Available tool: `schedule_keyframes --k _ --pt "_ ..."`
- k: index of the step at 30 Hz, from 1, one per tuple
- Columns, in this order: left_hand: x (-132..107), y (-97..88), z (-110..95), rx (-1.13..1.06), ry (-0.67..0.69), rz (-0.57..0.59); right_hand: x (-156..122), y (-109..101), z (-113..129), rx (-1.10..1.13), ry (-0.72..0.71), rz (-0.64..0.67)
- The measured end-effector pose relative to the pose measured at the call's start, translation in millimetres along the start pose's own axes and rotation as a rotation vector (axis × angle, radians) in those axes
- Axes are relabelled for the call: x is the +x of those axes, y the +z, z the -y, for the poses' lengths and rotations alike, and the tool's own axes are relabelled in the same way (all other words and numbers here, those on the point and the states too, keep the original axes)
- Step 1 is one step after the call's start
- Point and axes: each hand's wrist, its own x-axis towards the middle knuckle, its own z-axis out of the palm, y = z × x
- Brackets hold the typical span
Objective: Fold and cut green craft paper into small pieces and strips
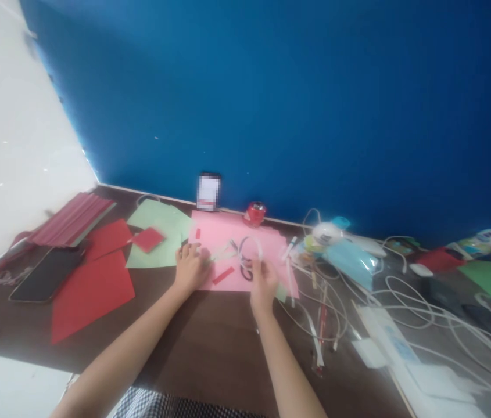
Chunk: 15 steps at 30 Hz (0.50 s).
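My left hand (191,268) lies at the left edge of the pink paper (280,273), its fingers spread and flat. A narrow red paper strip (223,276) rests on the pink sheet just to its right. My right hand (264,285) is closed over the right part of this sheet, pinching a thin whitish ring (250,238) that stands up from the fingers; blur hides what the ring is made of. Beside those fingertips are scissors (246,271) with dark handles, blades pointing up and left. A smaller red piece (198,233) is near the sheet's top left.
Left are pale green paper (153,255), red sheets (97,296), a dark phone (47,275) and a pink stack (71,217). Behind stand a small screen (208,190) and a red round container (254,214). Tangled white cables (402,310) and a power strip (387,331) fill the right.
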Motion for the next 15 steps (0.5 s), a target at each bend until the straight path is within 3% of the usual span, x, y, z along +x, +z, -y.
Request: schedule_keyframes --k 5,8,11,13,15 --pt "-4.0 9.6 1.4 -0.006 -0.02 0.094 -0.2 -1.3 1.5 -0.016 0.0 0.039" --pt "-3.3 12.3 6.8 -0.122 -0.031 0.042 1.9 -4.2 -0.3 -0.051 -0.014 0.009" --pt "0.3 12.0 12.1 -0.374 -0.035 -0.036 3.5 -7.0 -3.9 -0.099 -0.048 -0.017" --pt "2.7 10.4 14.1 -0.559 -0.122 -0.054 3.6 -7.8 -7.6 -0.132 -0.098 -0.024" --pt "4.2 8.6 15.0 -0.725 -0.297 -0.025 3.2 -7.9 -12.1 -0.155 -0.165 -0.025"
